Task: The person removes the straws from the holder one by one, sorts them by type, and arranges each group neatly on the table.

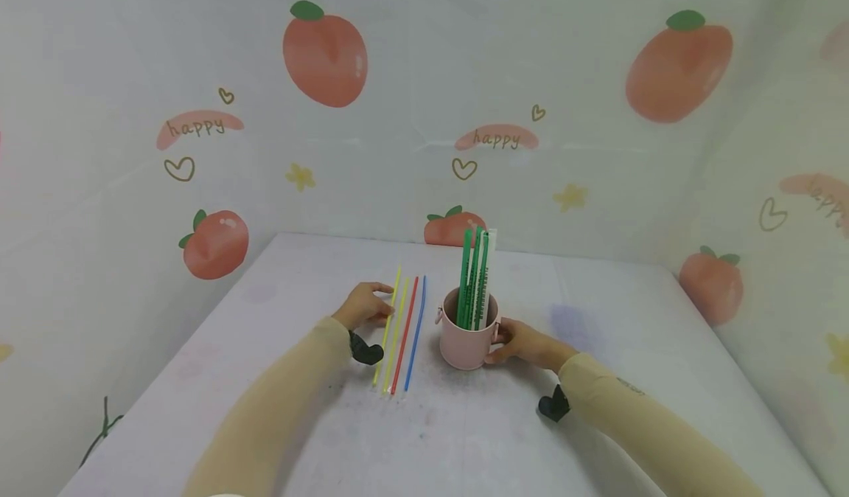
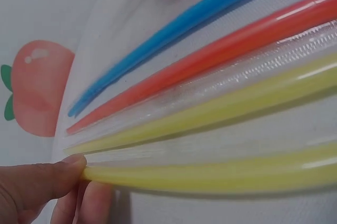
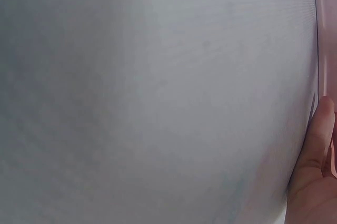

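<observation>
My left hand [image 1: 365, 305] pinches a yellow straw [image 2: 221, 174] near its far end, with the thumb on top and fingers beneath. To the right of it lie a second yellow straw [image 1: 396, 335], a red straw [image 1: 404, 335] and a blue straw [image 1: 416, 343], roughly parallel on the table. Clear wrapping shows around the straws in the left wrist view. My right hand [image 1: 524, 343] grips the right side of a small pink bucket [image 1: 464, 351], thumb low along its wall. Green and white printed sticks [image 1: 474, 279] stand upright in the bucket, their lower ends hidden.
A pale cloth covers the table [image 1: 491, 438]. Fruit-printed sheeting [image 1: 398, 172] hangs behind and at the sides. Black wrist-camera mounts [image 1: 366, 349] sit on both wrists. A thin dark green cord [image 1: 102, 431] shows at the left edge.
</observation>
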Tool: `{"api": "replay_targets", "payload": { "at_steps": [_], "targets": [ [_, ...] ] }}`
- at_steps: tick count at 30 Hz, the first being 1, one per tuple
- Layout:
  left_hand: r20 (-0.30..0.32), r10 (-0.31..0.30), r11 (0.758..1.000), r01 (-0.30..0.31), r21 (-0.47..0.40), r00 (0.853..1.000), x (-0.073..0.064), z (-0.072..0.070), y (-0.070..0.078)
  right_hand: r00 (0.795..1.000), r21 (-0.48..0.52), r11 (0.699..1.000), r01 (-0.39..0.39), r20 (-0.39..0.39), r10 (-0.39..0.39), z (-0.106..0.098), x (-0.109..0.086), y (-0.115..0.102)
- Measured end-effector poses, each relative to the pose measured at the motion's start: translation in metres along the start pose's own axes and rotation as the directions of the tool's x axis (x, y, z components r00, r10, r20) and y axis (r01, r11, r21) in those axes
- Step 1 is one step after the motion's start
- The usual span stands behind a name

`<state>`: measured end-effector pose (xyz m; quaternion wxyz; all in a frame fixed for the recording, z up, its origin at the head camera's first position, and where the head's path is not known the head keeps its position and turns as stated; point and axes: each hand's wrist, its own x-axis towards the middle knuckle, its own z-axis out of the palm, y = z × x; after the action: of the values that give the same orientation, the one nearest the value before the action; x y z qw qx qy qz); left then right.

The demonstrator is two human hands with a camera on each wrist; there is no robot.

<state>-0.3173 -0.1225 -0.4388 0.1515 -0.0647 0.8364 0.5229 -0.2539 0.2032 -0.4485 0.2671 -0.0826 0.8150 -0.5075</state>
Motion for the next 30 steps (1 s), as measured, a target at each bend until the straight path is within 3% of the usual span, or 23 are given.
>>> {"api": "replay_targets", "payload": {
  "at_steps": [6, 20, 30],
  "targets": [
    [0.008, 0.002, 1.0, -0.002, 0.011, 1.0, -0.0036, 0.0018, -0.0012, 1.0, 0.012, 1.0, 0.008, 0.011, -0.008, -0.0006, 0.0012, 0.0012],
    [-0.021, -0.042, 0.997, 0.044, 0.059, 0.999, 0.0036, 0.0059, -0.0019, 1.0, 0.009, 1.0, 0.017, 0.012, -0.017, -0.0012, 0.0001, 0.0008],
    [-0.011, -0.024, 0.997, 0.025, 0.075, 1.0, 0.0035, 0.0053, -0.0028, 1.0, 0.009, 1.0, 0.02, 0.007, -0.02, -0.0016, 0.0015, 0.0019]
  ]
}}
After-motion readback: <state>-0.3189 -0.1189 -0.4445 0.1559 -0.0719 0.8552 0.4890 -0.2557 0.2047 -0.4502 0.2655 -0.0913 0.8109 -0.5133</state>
